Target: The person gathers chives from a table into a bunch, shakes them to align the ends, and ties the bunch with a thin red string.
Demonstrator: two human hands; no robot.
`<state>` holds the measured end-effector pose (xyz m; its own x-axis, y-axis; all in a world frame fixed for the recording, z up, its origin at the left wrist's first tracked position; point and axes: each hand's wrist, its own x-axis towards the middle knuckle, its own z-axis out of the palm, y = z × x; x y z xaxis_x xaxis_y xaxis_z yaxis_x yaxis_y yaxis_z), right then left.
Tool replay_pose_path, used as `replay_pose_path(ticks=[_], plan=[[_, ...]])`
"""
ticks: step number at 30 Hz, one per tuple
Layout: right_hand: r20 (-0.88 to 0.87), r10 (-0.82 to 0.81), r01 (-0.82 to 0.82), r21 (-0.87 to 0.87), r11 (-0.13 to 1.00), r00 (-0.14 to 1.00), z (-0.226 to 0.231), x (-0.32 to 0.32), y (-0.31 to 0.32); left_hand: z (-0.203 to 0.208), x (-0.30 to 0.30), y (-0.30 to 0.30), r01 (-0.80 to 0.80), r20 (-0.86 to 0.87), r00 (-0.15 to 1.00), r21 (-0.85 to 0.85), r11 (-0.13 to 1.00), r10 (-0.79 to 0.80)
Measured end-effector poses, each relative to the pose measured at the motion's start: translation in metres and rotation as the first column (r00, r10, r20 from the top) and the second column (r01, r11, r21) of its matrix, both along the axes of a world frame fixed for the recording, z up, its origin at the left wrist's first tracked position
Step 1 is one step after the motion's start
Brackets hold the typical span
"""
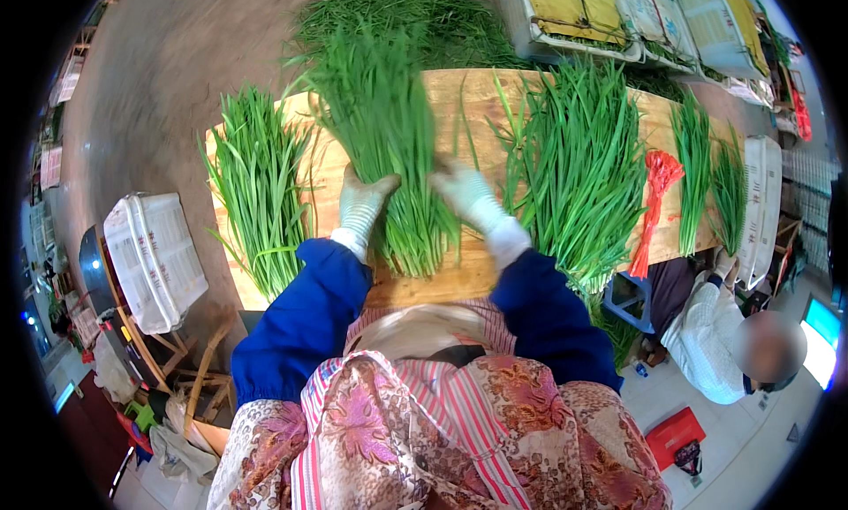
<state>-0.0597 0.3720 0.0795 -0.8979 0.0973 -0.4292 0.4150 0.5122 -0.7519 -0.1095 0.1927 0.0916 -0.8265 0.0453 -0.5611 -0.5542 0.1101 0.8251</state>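
Note:
My left hand, in a pale knitted glove, clasps the left side of a bunch of chives with its thumb over the front. On the opposite side, my gloved right hand grips the bunch's edge; its fingertips are blurred and partly lost behind the leaves. The bunch's leafy tops are smeared by motion and point away from me, while its cut ends lie toward the near table edge. A second chive bunch lies left of my hands. To their right spreads a larger pile of chives.
Red plastic ties lie on the wooden table beside a thin bunch. A seated co-worker reaches its right end. White crates stand at the left; covered crates and loose greens lie beyond.

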Motion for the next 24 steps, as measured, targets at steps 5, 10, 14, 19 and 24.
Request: replay_pose_path(ticks=[5, 10, 14, 19, 24], plan=[[0.023, -0.079, 0.062, 0.415, 0.908, 0.997, -0.032, 0.043, 0.103, -0.002, -0.009, -0.014, 0.146, 0.036, 0.989, -0.146, 0.978, -0.143], [0.098, -0.278, 0.244, 0.265, 0.933, 0.956, 0.024, -0.03, 0.047, 0.008, -0.033, -0.032, 0.093, -0.064, 0.992, -0.205, 0.974, -0.108], [0.093, -0.277, 0.265, 0.126, 0.956, 0.956, 0.028, -0.091, -0.014, 0.005, -0.051, -0.033, -0.012, -0.025, 1.0, -0.029, 1.0, 0.011], [0.075, -0.19, 0.204, -0.384, 0.9, 0.979, 0.011, -0.102, -0.064, 0.0, -0.052, -0.014, -0.037, 0.104, 0.995, 0.356, 0.934, -0.001], [0.198, -0.112, 0.215, -0.636, 0.741, 0.974, 0.048, -0.088, -0.053, 0.057, -0.038, -0.023, 0.222, -0.044, 0.974, 0.379, 0.899, -0.222]])
